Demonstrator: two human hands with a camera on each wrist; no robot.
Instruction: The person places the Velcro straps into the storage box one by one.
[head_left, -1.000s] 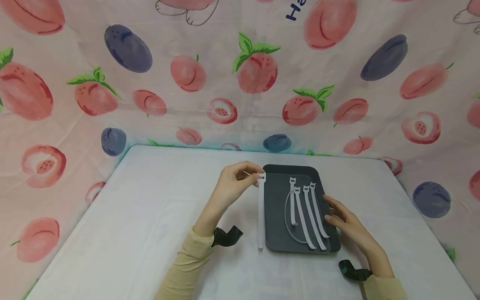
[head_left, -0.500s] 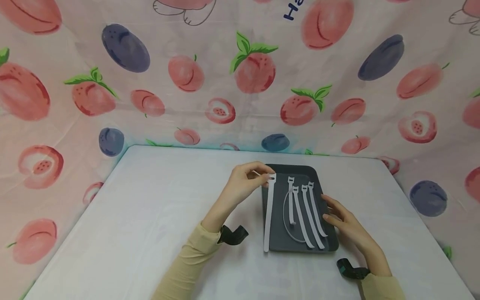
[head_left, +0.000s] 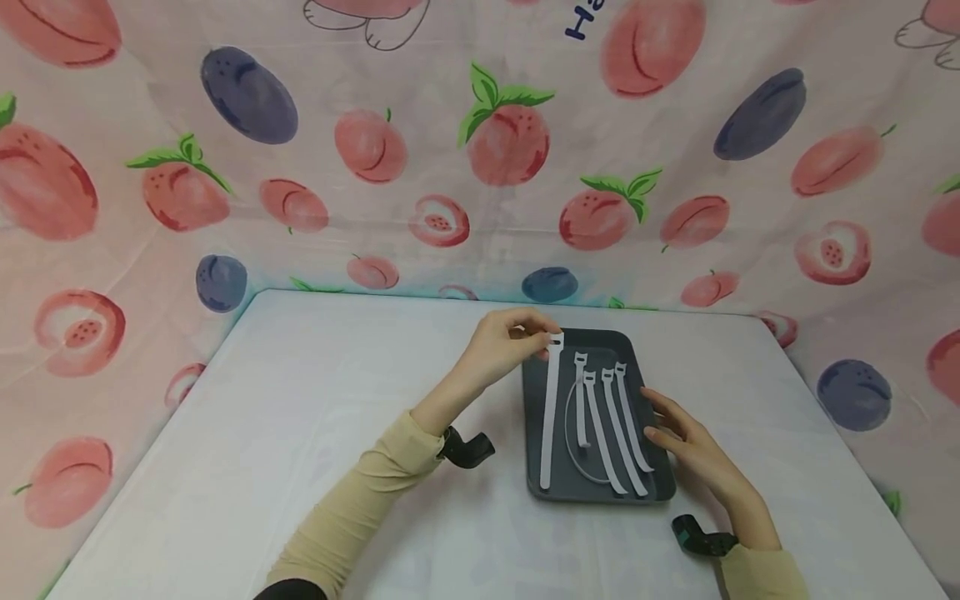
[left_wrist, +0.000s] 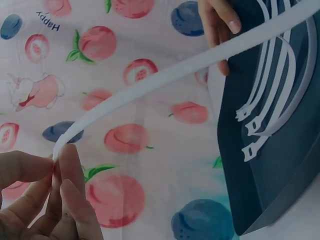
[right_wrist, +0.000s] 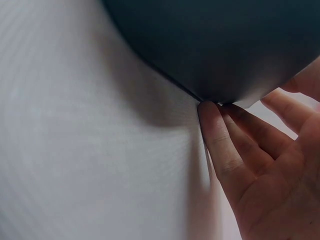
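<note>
Between thumb and fingertips, my left hand point(head_left: 504, 348) pinches the slotted head end of a white hook-and-loop cable tie point(head_left: 550, 421). Its long strip hangs toward me over the left part of the dark grey tray point(head_left: 600, 337). In the left wrist view this cable tie point(left_wrist: 150, 85) bows away from the fingers. Several similar cable ties point(head_left: 600, 425) lie side by side in the tray, heads at the far end; one is curved on its edge. My right hand point(head_left: 697, 450) touches the tray's right side, and in the right wrist view its straight fingers point(right_wrist: 217, 135) meet the tray's edge.
The tray stands on a white-covered table point(head_left: 337, 417). Behind and beside it hangs a fruit-printed cloth point(head_left: 435, 125). Black camera mounts sit on both wrists, the left mount point(head_left: 468, 450) close to the tray's left side.
My left hand has carried the cable tie rightward, from beside the tray's left edge to over its left part, and slightly away from me. The right hand stays at the tray's right side.
</note>
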